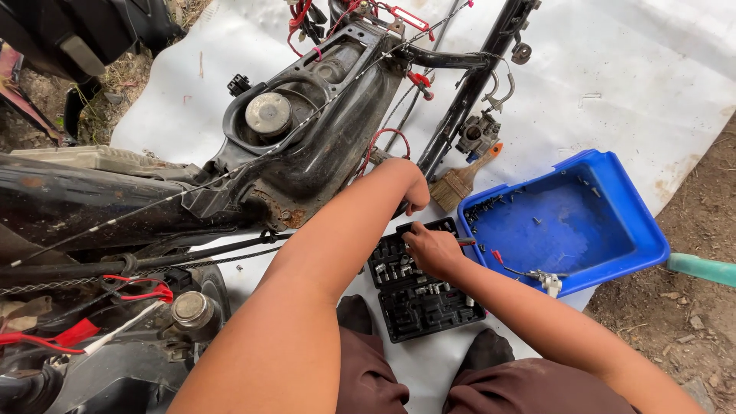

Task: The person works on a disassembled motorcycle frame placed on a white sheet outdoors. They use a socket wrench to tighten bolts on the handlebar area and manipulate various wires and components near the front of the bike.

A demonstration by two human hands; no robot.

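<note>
Head view, looking down: the right hand [432, 249] is over the black socket case [422, 285] on the white sheet [613, 84], fingers pinched on a small dark bit at the case's top edge. Left hand [415, 193] is curled up against the black scooter frame [322, 146]; whether it holds anything, I cannot tell. Blue tray [648, 230] sits just right, a paintbrush [460, 180] beside it.

glossy blue plastic tray [644, 230]; matt black plastic socket case [429, 307]; wooden brush [460, 180].
</note>
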